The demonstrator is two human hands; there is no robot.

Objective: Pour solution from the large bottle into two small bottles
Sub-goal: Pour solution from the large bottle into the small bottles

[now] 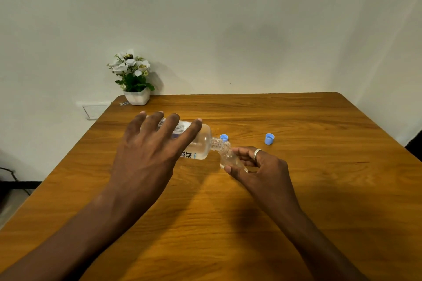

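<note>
Wooden table (319,189), warm grain, rounded far corners. Small white pot (137,97) at its far-left corner, about 11 o'clock, holding white flowers (130,65) with green leaves, close to the plain pale wall (228,18). White wall plate (94,110) just left of the table edge. Dark cable (13,177) at 9 o'clock, low by the floor.

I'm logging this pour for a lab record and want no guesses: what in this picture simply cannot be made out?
All in the head view:
- Second small bottle: not visible anywhere.
- Large bottle: the left hand covers most of the label; the print is too small to read.
- Small bottle: its base is hidden by the right hand; the clear liquid's level is unreadable.
- Any stream at the mouths: too small to see.
- Near blue cap: partly behind the necks.
</note>
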